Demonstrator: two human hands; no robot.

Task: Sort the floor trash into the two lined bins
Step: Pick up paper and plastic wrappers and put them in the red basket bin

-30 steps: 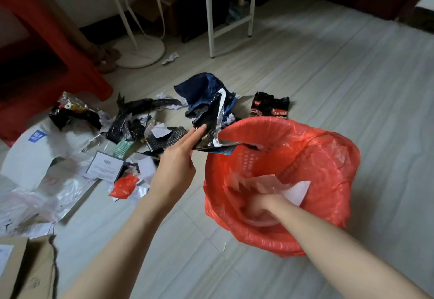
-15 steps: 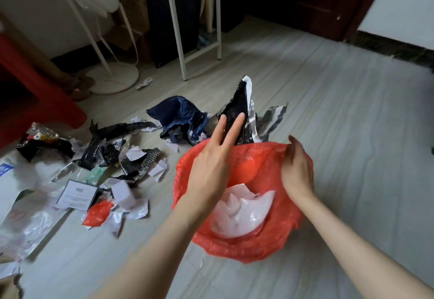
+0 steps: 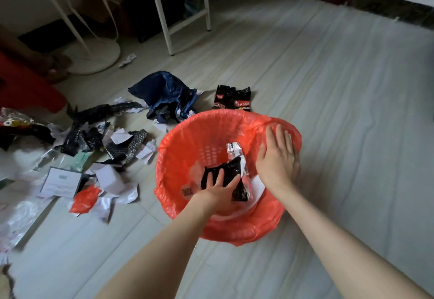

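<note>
Forearms reach in from the near edge toward a bin lined with a red plastic bag (image 3: pixel 178 148) standing on the pale tiled floor (image 3: pixel 328 110). The left hand (image 3: pixel 219 187) is down inside the bin, fingers spread and pressing flat on a black foil wrapper (image 3: pixel 231 172) with a silver inside, which lies on white paper scraps (image 3: pixel 257 184) at the bottom. The right hand (image 3: pixel 278 157) lies with straight, slightly spread fingers on the right rim of the bin, palm down on the red liner, holding nothing. Left of the bin, trash is strewn over the floor: a crumpled red plastic scrap (image 3: pixel 84 199) nearest, a white card with a dark border (image 3: pixel 61 182) beside it, torn white paper pieces (image 3: pixel 110 179), then black patterned wrapper pieces (image 3: pixel 131 146) and clear plastic film (image 3: pixel 18 219) toward the left edge. Just beyond the bin's far rim lies a black snack packet with red print (image 3: pixel 232 99), and to its left a crumpled dark blue plastic bag (image 3: pixel 164 92). Farther back a small crumpled white paper (image 3: pixel 127 60) lies near the round white base of a floor fan (image 3: pixel 94 56), with a white metal frame's legs (image 3: pixel 165 28) standing behind and a red piece of furniture (image 3: pixel 25 87) at the far left.
</note>
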